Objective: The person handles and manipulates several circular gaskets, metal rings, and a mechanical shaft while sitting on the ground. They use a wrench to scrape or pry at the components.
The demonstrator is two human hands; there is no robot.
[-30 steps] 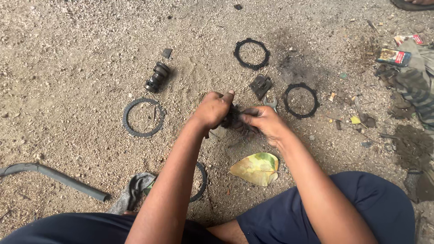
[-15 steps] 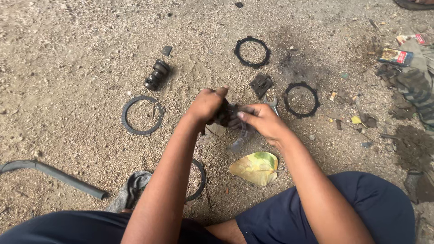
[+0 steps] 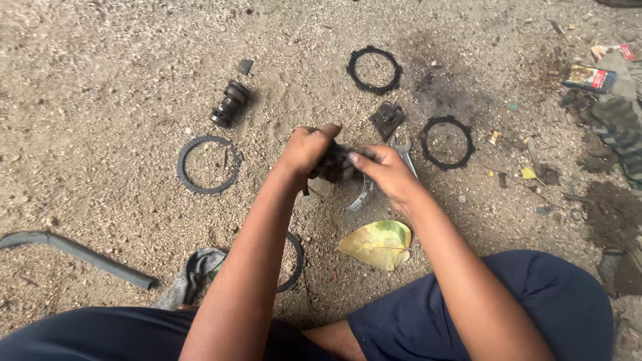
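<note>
My left hand [image 3: 309,148] and my right hand [image 3: 382,171] meet over the sandy ground, both closed around a small dark greasy part [image 3: 334,163] held between them. Most of the part is hidden by my fingers. A curved metal piece [image 3: 360,198] lies on the ground just below my hands. A silver spanner [image 3: 403,151] lies right behind my right hand. A black toothed ring [image 3: 447,142] sits to the right, another [image 3: 374,69] farther back, and a grey ring [image 3: 209,164] to the left.
A dark ribbed cylinder [image 3: 230,103] and a small black block [image 3: 245,66] lie at the back left. A black bracket [image 3: 386,119], a yellow leaf [image 3: 378,243], a grey rag [image 3: 194,273], a dark hose [image 3: 73,251] and litter [image 3: 605,93] at the right surround me.
Both hands have shifted slightly while working the dark part between them. The parts on the ground stay where they were.
</note>
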